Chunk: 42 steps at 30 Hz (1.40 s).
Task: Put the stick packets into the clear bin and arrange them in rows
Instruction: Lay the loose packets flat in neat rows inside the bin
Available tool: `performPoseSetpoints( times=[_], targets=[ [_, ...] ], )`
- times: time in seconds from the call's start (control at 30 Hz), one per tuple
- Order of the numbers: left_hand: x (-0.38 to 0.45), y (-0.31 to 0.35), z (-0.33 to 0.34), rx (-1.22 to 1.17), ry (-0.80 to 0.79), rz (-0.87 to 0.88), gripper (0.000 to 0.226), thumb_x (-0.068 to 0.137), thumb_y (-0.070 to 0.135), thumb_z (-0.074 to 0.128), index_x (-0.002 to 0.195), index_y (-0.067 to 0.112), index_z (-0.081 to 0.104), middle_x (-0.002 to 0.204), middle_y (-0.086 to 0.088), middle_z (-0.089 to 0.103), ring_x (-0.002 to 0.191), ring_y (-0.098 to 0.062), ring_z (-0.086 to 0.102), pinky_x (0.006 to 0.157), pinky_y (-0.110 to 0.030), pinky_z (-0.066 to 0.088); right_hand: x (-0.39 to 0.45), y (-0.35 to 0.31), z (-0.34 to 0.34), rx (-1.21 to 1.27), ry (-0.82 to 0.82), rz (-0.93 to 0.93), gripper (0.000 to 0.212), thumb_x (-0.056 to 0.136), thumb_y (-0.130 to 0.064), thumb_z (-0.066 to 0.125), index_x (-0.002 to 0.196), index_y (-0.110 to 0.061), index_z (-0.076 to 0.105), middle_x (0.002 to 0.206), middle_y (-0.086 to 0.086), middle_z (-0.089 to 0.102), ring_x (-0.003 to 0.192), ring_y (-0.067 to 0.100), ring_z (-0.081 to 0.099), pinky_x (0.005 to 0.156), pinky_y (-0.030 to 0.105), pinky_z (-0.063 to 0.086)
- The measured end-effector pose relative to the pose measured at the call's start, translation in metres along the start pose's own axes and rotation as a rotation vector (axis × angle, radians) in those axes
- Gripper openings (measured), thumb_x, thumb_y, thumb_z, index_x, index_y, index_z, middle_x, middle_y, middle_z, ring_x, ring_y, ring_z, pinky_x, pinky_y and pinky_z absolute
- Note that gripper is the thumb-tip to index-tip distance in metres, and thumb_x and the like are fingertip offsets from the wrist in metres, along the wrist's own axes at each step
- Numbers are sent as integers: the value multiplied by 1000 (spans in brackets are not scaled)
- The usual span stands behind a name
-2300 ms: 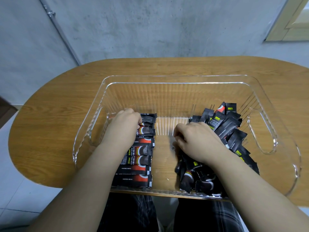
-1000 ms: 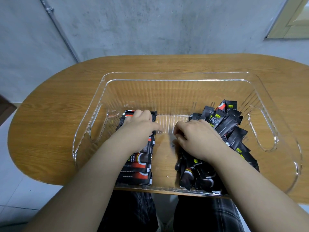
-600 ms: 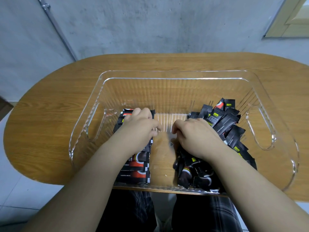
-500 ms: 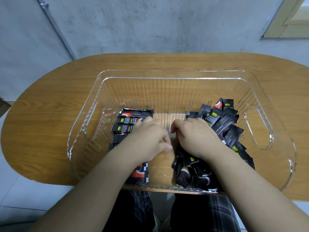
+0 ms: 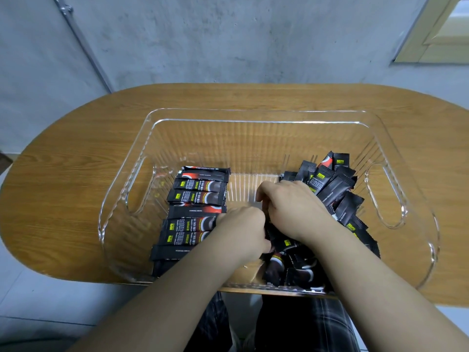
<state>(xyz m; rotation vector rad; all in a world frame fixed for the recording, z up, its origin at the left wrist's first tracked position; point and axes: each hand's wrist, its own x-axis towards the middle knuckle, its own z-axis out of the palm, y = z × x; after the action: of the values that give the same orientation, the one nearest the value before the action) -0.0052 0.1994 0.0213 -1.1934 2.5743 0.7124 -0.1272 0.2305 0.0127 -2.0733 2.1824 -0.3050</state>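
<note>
Head cam, left to right: neat row [image 5: 195, 214] of "INSTANT COFFEE" stick packets on the clear bin [image 5: 253, 118] floor, left hand [image 5: 243, 232] and right hand [image 5: 291, 207] digging into the loose pile [image 5: 335, 199], fingers hidden so can't tell the grip, I'd lift just one packet and square it to the row

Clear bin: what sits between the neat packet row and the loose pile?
Head view: the left hand, over a bare strip of the clear bin floor, between neat row and loose pile.
</note>
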Motion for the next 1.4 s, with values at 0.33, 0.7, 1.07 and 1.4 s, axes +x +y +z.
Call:
performPoseSetpoints(
  times=[0.33, 0.7, 1.07, 1.4],
  targets=[
    [14, 4, -12, 57, 140, -24, 17, 87, 20, 58, 103, 14, 56, 106, -5, 61, 107, -28, 54, 86, -35, 39, -3, -4, -6, 148, 15, 116, 28, 86, -7, 44, 112, -17, 49, 105, 2, 63, 96, 29, 58, 71, 34, 34],
    [23, 7, -17, -96, 187, -34, 21, 83, 4, 45, 65, 13, 40, 64, 0, 41, 65, -23, 47, 53, -30, 35, -3, -4, -5, 208, 44, 167, 31, 88, -10, 43, 118, -17, 46, 123, 4, 54, 101, 33, 53, 83, 40, 41],
    [-4, -52, -50, -301, 401, 36, 12, 92, 13, 54, 95, 25, 54, 80, 12, 60, 80, -10, 51, 66, -24, 36, -1, -4, -5, -11, 72, 72, 16, 93, -14, 45, 105, -21, 53, 101, -2, 59, 98, 23, 50, 71, 28, 17],
    [2, -34, -44, 259, 420, 237, 40, 90, 52, 50, 126, 35, 54, 115, 17, 55, 115, -9, 37, 89, -28, 18, -2, -4, -7, 53, 103, 83, 16, 98, -22, 39, 83, -18, 42, 68, -10, 39, 85, 28, 48, 69, 26, 12]
  ],
)
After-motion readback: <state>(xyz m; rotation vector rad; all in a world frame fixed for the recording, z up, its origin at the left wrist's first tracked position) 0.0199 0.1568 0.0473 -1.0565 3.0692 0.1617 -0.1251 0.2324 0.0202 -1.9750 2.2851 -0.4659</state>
